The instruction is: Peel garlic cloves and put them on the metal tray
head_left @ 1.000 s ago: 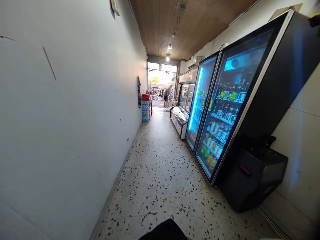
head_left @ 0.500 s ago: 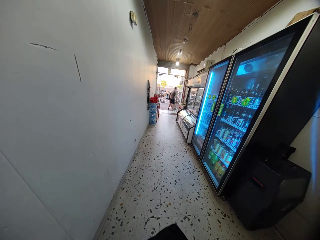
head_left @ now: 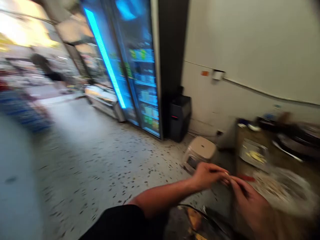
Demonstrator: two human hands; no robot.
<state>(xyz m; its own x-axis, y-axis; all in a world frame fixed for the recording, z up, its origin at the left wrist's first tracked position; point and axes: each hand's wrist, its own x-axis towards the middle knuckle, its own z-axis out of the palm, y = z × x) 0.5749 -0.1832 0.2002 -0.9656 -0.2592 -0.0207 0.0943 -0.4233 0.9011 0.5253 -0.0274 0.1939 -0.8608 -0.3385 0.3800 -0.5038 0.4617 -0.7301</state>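
My left hand [head_left: 208,175] reaches across from the lower left, its fingers closed in a pinch. Fingertip to fingertip with it is my right hand [head_left: 253,201], also pinched. Between them seems to be something tiny and pale, too blurred to name. Just beyond my right hand, a clear plastic bag [head_left: 293,190] of thin pale pieces lies on the table [head_left: 243,135]. A red strip-like thing [head_left: 246,177] shows beside the bag. Farther back on the table, a clear tray [head_left: 246,160] holds yellowish pieces.
Below my hands is a dark container [head_left: 177,223] with brownish and yellow scraps. A beige stool-like box [head_left: 201,146] stands on the speckled floor [head_left: 107,156]. Beyond it are a black bin-like box [head_left: 181,118] and a lit drinks fridge [head_left: 140,83]. A person [head_left: 46,65] is near the doorway.
My view has swung right and down, away from the left wall. Both my hands and the table have come into sight. The picture is now blurred.
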